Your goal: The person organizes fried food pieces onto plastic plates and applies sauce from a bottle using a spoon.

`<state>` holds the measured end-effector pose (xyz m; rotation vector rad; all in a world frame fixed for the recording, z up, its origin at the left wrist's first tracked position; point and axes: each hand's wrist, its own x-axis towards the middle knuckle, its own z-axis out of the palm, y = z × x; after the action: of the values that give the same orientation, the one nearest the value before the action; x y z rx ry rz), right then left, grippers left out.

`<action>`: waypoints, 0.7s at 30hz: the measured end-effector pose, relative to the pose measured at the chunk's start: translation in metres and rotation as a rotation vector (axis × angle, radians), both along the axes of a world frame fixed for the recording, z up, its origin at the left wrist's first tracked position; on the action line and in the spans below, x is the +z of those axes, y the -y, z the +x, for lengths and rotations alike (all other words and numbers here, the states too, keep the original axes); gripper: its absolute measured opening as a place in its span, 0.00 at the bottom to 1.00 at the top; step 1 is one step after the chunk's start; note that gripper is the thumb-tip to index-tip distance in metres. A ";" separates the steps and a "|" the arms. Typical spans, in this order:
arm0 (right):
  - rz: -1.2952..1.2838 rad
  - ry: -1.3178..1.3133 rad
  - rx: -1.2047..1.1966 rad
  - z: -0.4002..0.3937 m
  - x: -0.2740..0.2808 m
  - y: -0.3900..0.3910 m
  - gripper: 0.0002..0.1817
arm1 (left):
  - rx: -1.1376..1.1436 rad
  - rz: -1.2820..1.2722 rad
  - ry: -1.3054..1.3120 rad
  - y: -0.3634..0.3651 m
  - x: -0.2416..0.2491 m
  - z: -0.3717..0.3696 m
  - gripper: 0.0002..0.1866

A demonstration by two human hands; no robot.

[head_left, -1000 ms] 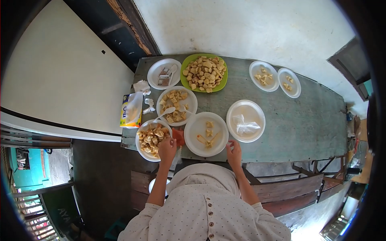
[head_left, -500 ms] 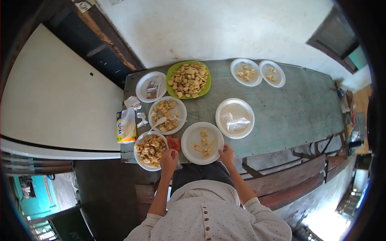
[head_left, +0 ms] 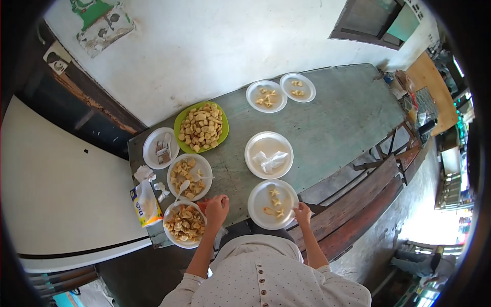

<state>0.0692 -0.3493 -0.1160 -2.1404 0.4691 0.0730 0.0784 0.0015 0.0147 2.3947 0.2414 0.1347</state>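
Observation:
My right hand (head_left: 303,212) pinches the right rim of a white plate (head_left: 255,214) at the table's front edge. On that plate lie a few pale folded snack pieces (head_left: 276,201) and a reddish-orange smear. My left hand (head_left: 218,209) is closed beside a red packet (head_left: 203,205), which it partly hides; what its fingers hold, if anything, I cannot make out. Left of that hand stands a bowl of browned snack pieces (head_left: 185,223). Behind it a second bowl (head_left: 205,165) holds paler pieces and white plastic spoons (head_left: 182,189).
A green dish (head_left: 179,124) is heaped with pale chunks (head_left: 202,127). Near it stand a white plate with small packets (head_left: 162,151) and a tissue pack (head_left: 146,204). Stacked plates (head_left: 290,162) bear a clear plastic bag (head_left: 269,160). Two snack plates (head_left: 250,102) sit by the wall. A bench (head_left: 353,215) runs alongside.
My view has turned to the right. My right hand has slid the plate rightward, widening the gap to the bowls. The left hand has shifted slightly away from the front bowl.

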 end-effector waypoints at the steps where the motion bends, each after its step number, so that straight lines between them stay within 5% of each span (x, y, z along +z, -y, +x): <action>1: -0.090 0.021 -0.004 0.000 -0.003 0.010 0.16 | -0.008 0.000 0.007 -0.003 0.002 0.004 0.06; 12: -0.218 -0.032 -0.035 0.073 0.010 0.120 0.18 | -0.032 0.028 -0.062 0.009 -0.001 0.041 0.05; 15: 0.070 -0.162 -0.219 0.113 0.038 0.147 0.20 | -0.001 0.039 -0.069 0.032 -0.004 0.063 0.05; 21: 0.139 -0.115 -0.258 0.225 0.038 0.231 0.19 | 0.158 0.053 0.004 0.109 -0.027 0.116 0.04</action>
<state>0.2943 -0.5806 -0.0778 -1.9308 0.7811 0.0810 0.1945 -0.1073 -0.0123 2.4261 0.4305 0.2213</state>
